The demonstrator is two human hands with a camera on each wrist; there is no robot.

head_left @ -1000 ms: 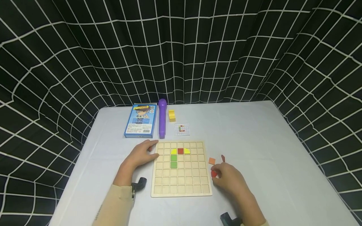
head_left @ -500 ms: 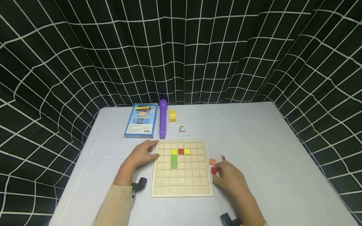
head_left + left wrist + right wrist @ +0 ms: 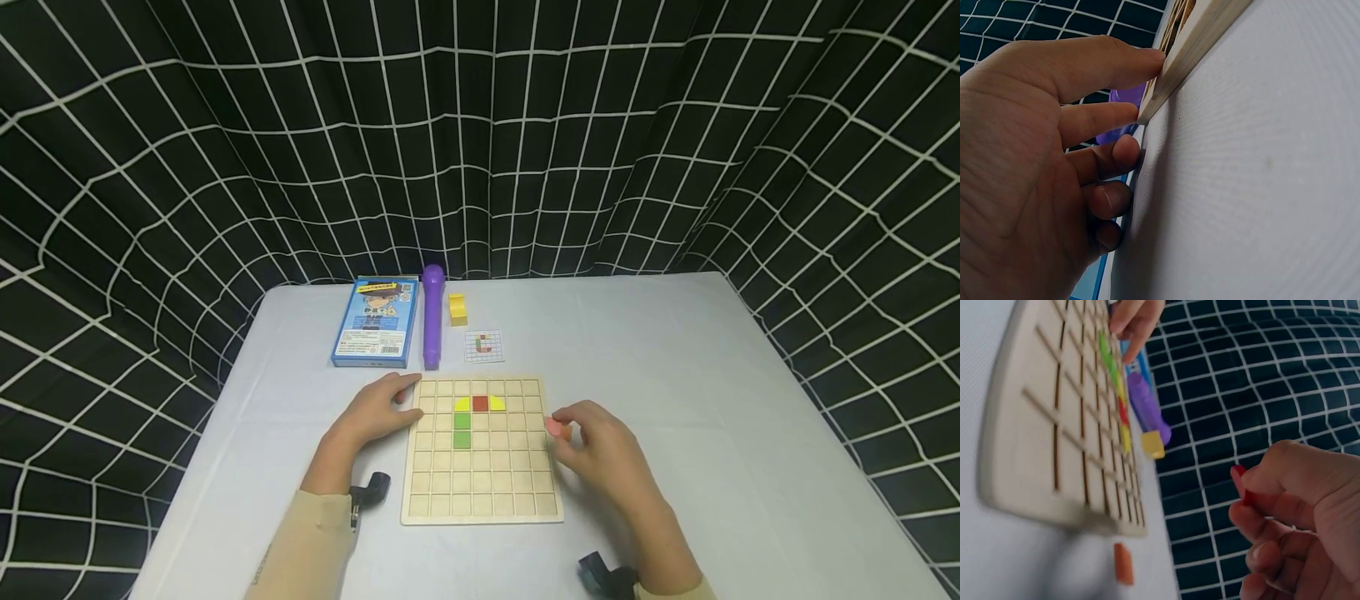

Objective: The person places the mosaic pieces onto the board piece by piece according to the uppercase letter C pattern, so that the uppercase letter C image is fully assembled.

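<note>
My right hand [image 3: 600, 442] pinches a small red tile [image 3: 1240, 481] between thumb and index finger, raised at the right edge of the wooden grid board [image 3: 480, 504]. On the table beside that edge lies an orange square tile [image 3: 1124, 564], partly behind the hand in the head view. My left hand [image 3: 372, 421] touches the board's left edge with thumb and index finger; its other fingers are bent. In the board's upper cells sit a red square tile [image 3: 480, 403], two yellow tiles [image 3: 497, 404] with a curved side, and two green square tiles [image 3: 462, 422].
Behind the board lies a small printed card [image 3: 483, 346] with a coloured grid pattern. Farther back are a yellow block [image 3: 457, 310], a purple microphone-shaped stick [image 3: 432, 317] and a blue box [image 3: 375, 323]. A black grid curtain [image 3: 487, 150] surrounds the white table [image 3: 675, 358].
My right hand has picked up the red tile from beside the board and moved it up and left to the board's right edge. My left hand stays put.
</note>
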